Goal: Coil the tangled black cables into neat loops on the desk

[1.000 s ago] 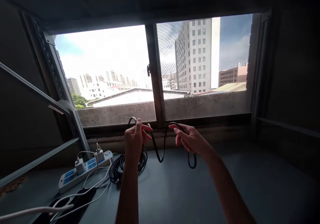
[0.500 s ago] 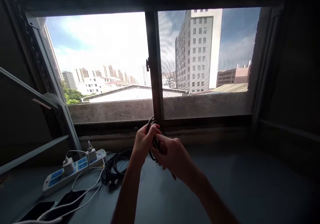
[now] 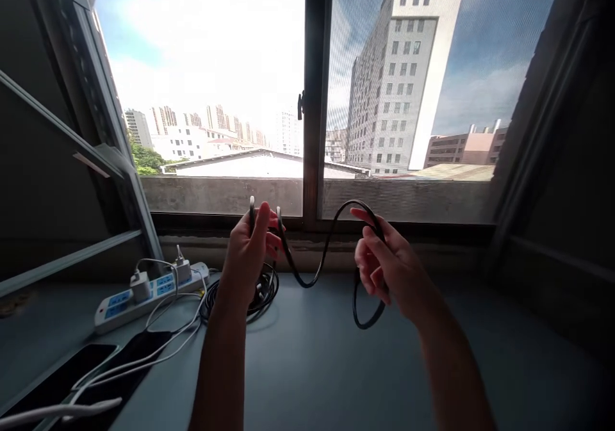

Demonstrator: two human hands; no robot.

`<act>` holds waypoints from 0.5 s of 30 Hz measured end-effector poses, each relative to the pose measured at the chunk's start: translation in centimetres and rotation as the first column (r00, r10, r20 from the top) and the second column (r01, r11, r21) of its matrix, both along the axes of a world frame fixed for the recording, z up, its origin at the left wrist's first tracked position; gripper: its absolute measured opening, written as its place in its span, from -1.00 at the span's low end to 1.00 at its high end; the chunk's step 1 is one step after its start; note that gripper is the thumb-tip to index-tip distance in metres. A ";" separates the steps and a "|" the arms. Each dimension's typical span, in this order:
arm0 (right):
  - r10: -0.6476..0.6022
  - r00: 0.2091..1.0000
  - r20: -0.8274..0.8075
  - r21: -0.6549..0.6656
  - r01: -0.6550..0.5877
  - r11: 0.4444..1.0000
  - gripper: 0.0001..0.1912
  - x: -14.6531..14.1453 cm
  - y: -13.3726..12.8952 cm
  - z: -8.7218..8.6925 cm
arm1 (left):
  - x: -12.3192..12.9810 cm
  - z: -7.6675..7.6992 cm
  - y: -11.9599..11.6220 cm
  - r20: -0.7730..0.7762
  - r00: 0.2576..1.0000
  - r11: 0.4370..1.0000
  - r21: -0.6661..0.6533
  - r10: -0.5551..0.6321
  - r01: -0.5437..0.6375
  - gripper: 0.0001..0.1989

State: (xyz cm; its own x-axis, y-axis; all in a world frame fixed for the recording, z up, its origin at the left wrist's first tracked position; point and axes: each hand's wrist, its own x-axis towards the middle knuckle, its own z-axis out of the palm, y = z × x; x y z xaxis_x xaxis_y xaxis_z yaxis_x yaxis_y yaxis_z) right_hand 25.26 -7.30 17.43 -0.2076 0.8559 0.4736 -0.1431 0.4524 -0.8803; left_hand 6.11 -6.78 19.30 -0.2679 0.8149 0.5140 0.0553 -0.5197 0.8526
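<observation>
Black cable point(image 3: 307, 285): at ctr of frame, held up over the desk point(image 3: 307, 370), btwn both hands. Mid-section dips in a U, then arches up to the R side. A further loop hangs below the R hand point(image 3: 390, 258).

L hand point(image 3: 246, 245), just L of ctr: grip closed loosely on the cable, thumb up; cable shows on both sides of the thumb. R hand, R of ctr: grip closed on the cable, thumb and fingers bent; cable passes over the index finger.

Coiled cable point(image 3: 209, 304): black, on desk, L of ctr, partly hidden behind L hand and forearm. Power strip point(image 3: 166, 285): white w/ blue sockets, on desk, L side, set at an angle. Two white plugs point(image 3: 139, 287) are seated in it. White wires point(image 3: 166, 356) run from that area to the lower L corner, over dark flat items point(image 3: 89, 360); exact type unclear.

Window point(image 3: 314, 104): upper ctr, dark frame, bldgs and sky outside. Metal bars point(image 3: 72, 260): L edge of frame, slanted.
</observation>
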 end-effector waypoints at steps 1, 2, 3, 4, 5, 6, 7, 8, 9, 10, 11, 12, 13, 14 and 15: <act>-0.011 1.000 0.005 0.002 0.011 1.000 -0.54 0.2 0.0 0.0 | -0.1 0.2 -0.3 0.004 0.999 0.999 0.021 0.037 -0.037 -0.55; -0.021 1.000 0.010 0.010 0.021 1.000 -0.52 0.3 0.1 -0.1 | -0.1 0.3 -0.6 0.004 0.998 0.998 0.035 0.059 -0.060 -0.55; -0.030 0.999 0.016 0.020 0.029 0.999 -0.50 0.2 0.2 -0.2 | -0.1 0.4 -0.8 0.001 0.998 0.997 0.047 0.064 -0.064 -0.54; -0.036 0.999 0.023 0.031 0.036 0.999 -0.50 -0.1 0.3 -0.4 | 0.1 0.3 -0.9 -0.007 0.999 0.997 0.057 0.049 -0.048 -0.54; -0.038 0.999 0.034 0.037 0.037 0.999 -0.51 -0.5 0.5 -0.7 | 0.3 0.3 -1.0 -0.016 1.000 0.998 0.067 0.023 -0.022 -0.53; -0.034 0.998 0.044 0.037 0.032 0.999 -0.52 -1.0 0.6 -0.9 | 0.6 0.2 -1.1 -0.029 1.000 0.997 0.077 -0.005 0.007 -0.53; -0.018 0.998 0.052 0.030 0.016 0.999 -0.54 -1.6 0.8 -1.1 | 0.9 0.1 -1.1 -0.040 0.999 0.996 0.088 -0.027 0.030 -0.52; 0.011 0.999 0.053 0.019 -0.012 1.000 -0.56 -2.1 0.9 -1.3 | 1.3 -0.1 -1.1 -0.048 0.998 0.994 0.099 -0.038 0.042 -0.51; 0.049 0.998 0.044 0.008 -0.050 0.999 -0.56 -2.5 1.1 -1.4 | 1.7 -0.2 -1.2 -0.052 0.998 0.993 0.110 -0.039 0.044 -0.50; 0.094 0.995 0.023 -0.003 -0.094 0.996 -0.56 -2.8 1.1 -1.5 | 2.2 -0.3 -1.3 -0.053 0.998 0.992 0.119 -0.034 0.040 -0.49; 0.136 0.991 -0.011 -0.013 -0.136 0.991 -0.55 -3.0 1.2 -1.5 | 2.6 -0.3 -1.3 -0.051 0.998 0.992 0.124 -0.031 0.038 -0.49; 0.166 0.985 -0.054 -0.017 -0.167 0.986 -0.52 -3.1 1.2 -1.5 | 2.9 -0.4 -1.4 -0.046 0.998 0.991 0.127 -0.033 0.039 -0.48; 0.180 0.978 -0.103 -0.017 -0.183 0.983 -0.50 -3.0 1.2 -1.4 | 3.2 -0.4 -1.4 -0.033 0.999 0.991 0.130 -0.036 0.040 -0.49; 0.182 0.971 -0.152 -0.014 -0.187 0.982 -0.48 -2.9 1.1 -1.2 | 3.5 -0.4 -1.4 -0.006 0.999 0.990 0.141 -0.031 0.032 -0.49; 0.181 0.965 -0.192 -0.014 -0.187 0.982 -0.45 -2.7 1.1 -1.1 | 3.7 -0.4 -1.5 0.038 0.999 0.986 0.164 -0.018 0.011 -0.50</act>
